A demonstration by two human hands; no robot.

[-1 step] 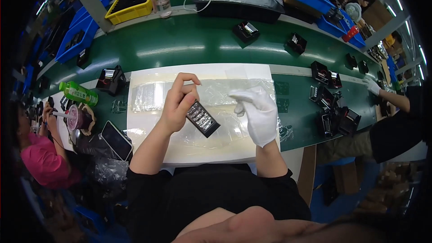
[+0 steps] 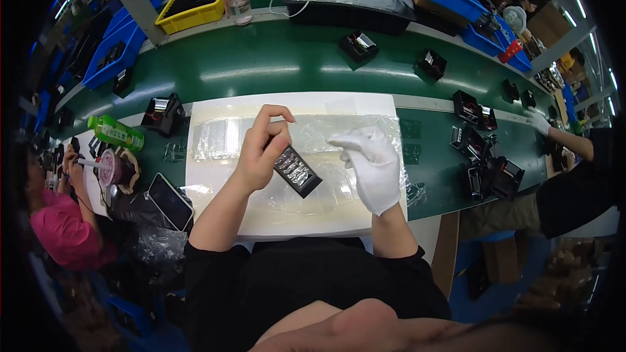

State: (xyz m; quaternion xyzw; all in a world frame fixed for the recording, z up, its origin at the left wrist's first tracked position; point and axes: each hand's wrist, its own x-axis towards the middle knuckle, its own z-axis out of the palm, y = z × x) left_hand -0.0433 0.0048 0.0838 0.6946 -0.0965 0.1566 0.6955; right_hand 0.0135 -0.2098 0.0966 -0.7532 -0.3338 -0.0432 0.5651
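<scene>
My left hand, bare, is closed round the upper end of a small black rectangular device. The device is tilted, with its lower end toward the right, and rows of shiny raised segments show on its face. Part of it is hidden by my thumb and fingers. To the right of it is my right hand in a white glove. Its forefinger stretches left toward the device, apart from the thumb, and nothing shows between them. Both hands are above a white board with clear film over it.
Several black units lie on the green bench at right, where another person's gloved hand appears. Left are a black unit, a green bottle, a drink cup and a tablet. A yellow tray stands at the back.
The whole view has shifted slightly. My right hand's fingertips have moved a little left and down, closer to the device. My left hand keeps its hold.
</scene>
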